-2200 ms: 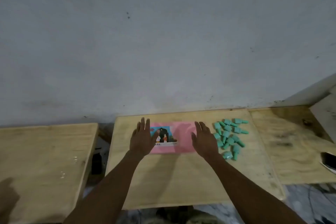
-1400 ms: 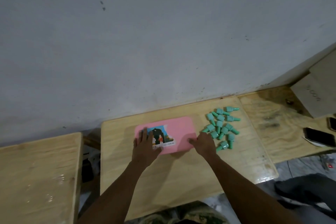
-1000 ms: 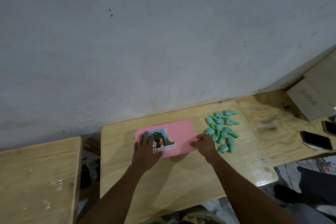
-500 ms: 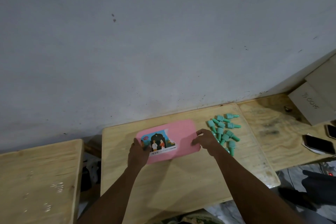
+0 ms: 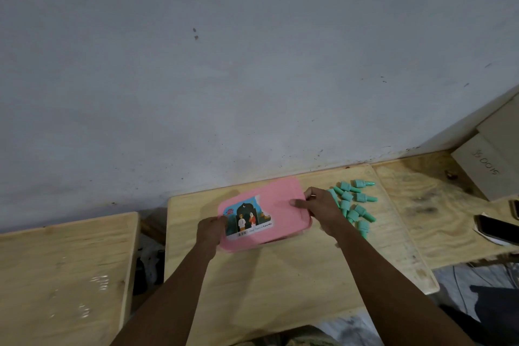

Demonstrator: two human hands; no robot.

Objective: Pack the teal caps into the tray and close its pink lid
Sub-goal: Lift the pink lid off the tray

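Note:
A pink lid (image 5: 280, 205) with a picture sticker sits on the middle wooden table (image 5: 275, 284), its near edge tilted up. My left hand (image 5: 210, 233) grips its left end and my right hand (image 5: 320, 209) grips its right end, thumb on top. The tray under the lid is hidden, apart from a dark gap at the near edge. Several teal caps (image 5: 354, 205) lie in a loose pile on the table just right of my right hand.
A grey wall rises right behind the table. A second wooden table (image 5: 61, 275) stands to the left across a gap. On the right bench (image 5: 438, 222) lie a black phone (image 5: 497, 229) and cardboard boxes (image 5: 486, 166).
Both hands went from lying flat on the lid to gripping its two ends. The lid's near edge has lifted off the table.

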